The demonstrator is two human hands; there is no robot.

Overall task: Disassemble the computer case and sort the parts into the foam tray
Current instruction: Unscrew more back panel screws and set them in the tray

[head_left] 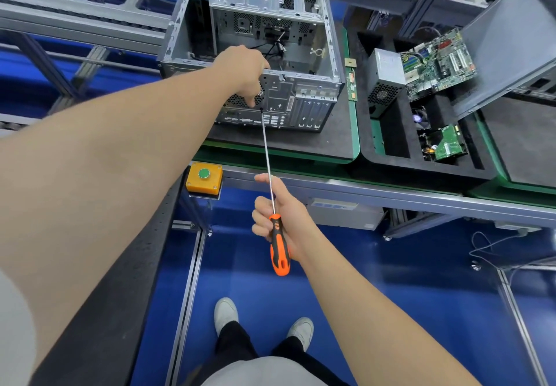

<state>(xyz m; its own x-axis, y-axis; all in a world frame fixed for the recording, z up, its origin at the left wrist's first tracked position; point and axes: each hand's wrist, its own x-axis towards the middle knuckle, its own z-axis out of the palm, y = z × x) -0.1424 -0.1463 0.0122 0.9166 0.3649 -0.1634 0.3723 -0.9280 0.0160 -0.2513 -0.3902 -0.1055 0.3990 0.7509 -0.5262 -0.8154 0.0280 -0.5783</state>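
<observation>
The open computer case (301,106) stands on a black mat (301,145) at the far side. The left hand (243,70) lies over its near top edge, fingers bent down onto the back panel; whether they pinch anything I cannot tell. The right hand (288,205) grips a screwdriver (279,250) whose tip meets that panel just beside those fingers. To the right the foam tray (391,163) holds a power supply (385,76), a circuit board (436,64) and a small green board (448,145), with a metal panel (505,49) leaning over it; a yellow button box (204,178) sits near left

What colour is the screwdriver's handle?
The screwdriver handle is orange with black, clearest in the head view, in the right hand.
</observation>
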